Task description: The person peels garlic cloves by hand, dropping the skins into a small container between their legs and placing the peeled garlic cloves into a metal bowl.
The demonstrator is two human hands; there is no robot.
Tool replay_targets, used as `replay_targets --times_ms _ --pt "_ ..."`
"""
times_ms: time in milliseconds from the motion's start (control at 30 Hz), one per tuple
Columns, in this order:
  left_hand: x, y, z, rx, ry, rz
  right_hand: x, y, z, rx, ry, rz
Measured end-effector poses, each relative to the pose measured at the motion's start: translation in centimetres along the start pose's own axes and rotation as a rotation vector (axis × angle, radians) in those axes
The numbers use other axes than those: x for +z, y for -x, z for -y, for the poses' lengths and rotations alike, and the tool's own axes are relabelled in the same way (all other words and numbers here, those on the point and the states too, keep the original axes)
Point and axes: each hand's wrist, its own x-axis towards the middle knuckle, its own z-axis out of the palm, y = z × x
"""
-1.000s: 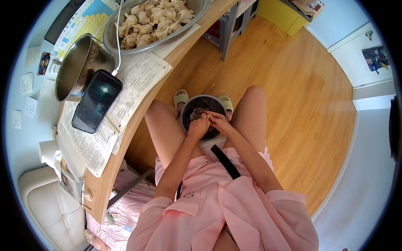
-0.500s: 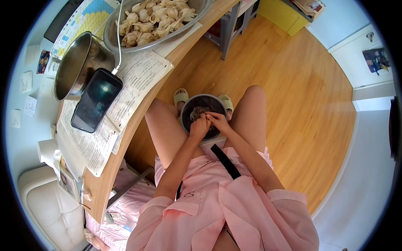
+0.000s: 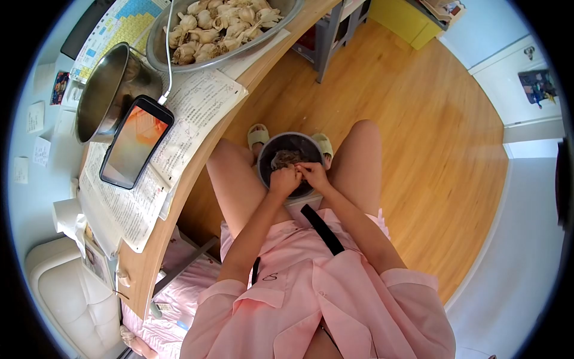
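Note:
A dark round bin [image 3: 266,170] stands on the floor between my feet, with brownish scraps [image 3: 287,158] inside. Over its near part, my left hand [image 3: 285,180] is closed, and my right hand [image 3: 313,175] meets it with fingers pinched. Whatever lies between the fingertips is too small to make out. On the desk at the upper left, a metal basin [image 3: 156,51] holds several garlic bulbs [image 3: 224,25]. Beside it, an empty-looking steel pot [image 3: 107,90] is tilted, and a phone [image 3: 136,142] with a lit orange screen leans against it.
Printed papers [image 3: 200,110] cover part of the wooden desk [image 3: 149,263], whose curved edge runs close to my left knee. A white cable [image 3: 170,54] reaches the phone. Beyond are a grey stand [image 3: 326,45], a yellow box [image 3: 400,24] and a padded chair [image 3: 78,293].
The phone screen has gone from dark to a lit orange picture. Both hands remain together over the bin, with only slight shifts of the fingers.

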Motion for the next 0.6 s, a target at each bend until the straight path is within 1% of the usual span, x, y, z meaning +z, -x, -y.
replay_targets --times_ms 67,200,267,367,467,567,600 --pt "-0.1 -0.1 0.1 0.014 0.015 0.03 0.1 -0.3 -0.9 -0.019 0.016 -0.013" --pt "-0.4 -0.1 0.4 0.053 -0.007 0.101 -0.3 0.3 0.7 -0.012 0.003 0.015" --pt "-0.6 -0.1 0.4 0.052 -0.007 0.068 -0.4 0.5 2.1 -0.006 -0.005 0.009" --pt "-0.9 -0.3 0.4 0.033 0.004 0.044 -0.1 0.1 0.8 -0.024 -0.121 -0.091" --pt "-1.4 -0.3 0.0 -0.015 0.029 0.05 -0.1 0.7 2.3 0.112 -0.381 -0.054" --pt "-1.9 -0.2 -0.1 -0.027 0.041 0.027 -0.1 0.6 2.6 0.16 -0.505 -0.024" --pt "-1.8 -0.2 0.0 -0.022 0.043 0.013 0.0 0.5 2.5 0.152 -0.49 -0.025"
